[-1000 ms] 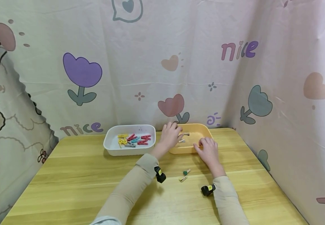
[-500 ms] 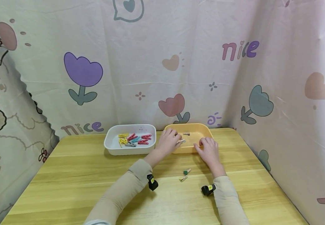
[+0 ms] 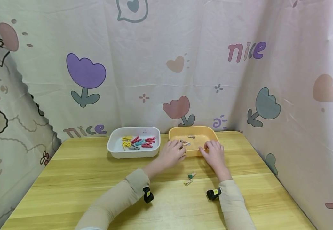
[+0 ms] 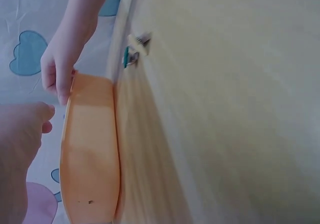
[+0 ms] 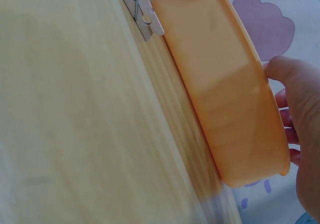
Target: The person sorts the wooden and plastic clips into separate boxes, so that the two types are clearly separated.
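My left hand (image 3: pixel 171 154) is at the front left of a yellow plastic tray (image 3: pixel 175 131), its fingers loosely bent. Nothing shows between those fingers in the head view; in the left wrist view the hand (image 4: pixel 20 144) is only partly seen. My right hand (image 3: pixel 214 154) holds the tray's front rim near the right corner, thumb (image 5: pixel 281 68) at the rim and fingers bent beyond it. Inside the tray lie several small wooden clothespins, among them one at the back (image 3: pixel 191 136) and one nearer the left hand (image 3: pixel 186 144).
A white tray (image 3: pixel 133 155) with red, yellow, blue and grey clothespins stands left of the yellow one. On the wooden table (image 3: pixel 97 188) in front lie a clothespin with a green piece (image 3: pixel 190 176) and a plain wooden clothespin (image 3: pixel 188 182). A printed curtain (image 3: pixel 143 73) hangs behind.
My left hand has drawn back from inside the yellow tray, toward me and to the left. Another clothespin in the tray has come into sight. My right hand stays on the rim.
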Demonstrator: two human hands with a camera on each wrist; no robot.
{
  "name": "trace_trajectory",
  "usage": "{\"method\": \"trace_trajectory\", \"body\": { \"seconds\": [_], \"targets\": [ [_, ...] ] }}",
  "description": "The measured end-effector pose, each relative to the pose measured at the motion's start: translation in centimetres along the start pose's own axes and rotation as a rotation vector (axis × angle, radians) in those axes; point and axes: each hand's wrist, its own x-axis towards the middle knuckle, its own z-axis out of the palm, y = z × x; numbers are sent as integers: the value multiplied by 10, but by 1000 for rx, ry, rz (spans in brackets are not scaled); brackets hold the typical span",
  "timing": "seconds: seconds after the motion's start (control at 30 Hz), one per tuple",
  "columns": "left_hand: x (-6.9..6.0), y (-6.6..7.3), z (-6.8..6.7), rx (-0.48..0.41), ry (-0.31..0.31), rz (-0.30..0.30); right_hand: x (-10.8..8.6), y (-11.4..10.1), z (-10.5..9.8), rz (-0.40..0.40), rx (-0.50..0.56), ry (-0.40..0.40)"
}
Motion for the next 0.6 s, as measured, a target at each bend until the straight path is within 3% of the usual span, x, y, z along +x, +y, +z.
{"method": "trace_trajectory", "body": {
  "seconds": [0.17,0.6],
  "targets": [
    [-9,5,-4,-15,0,63,0,0,0,-1,0,-4],
    [-27,21,-10,-2,-101,208,0,-1,-1,-2,-1,-2]
  ]
}}
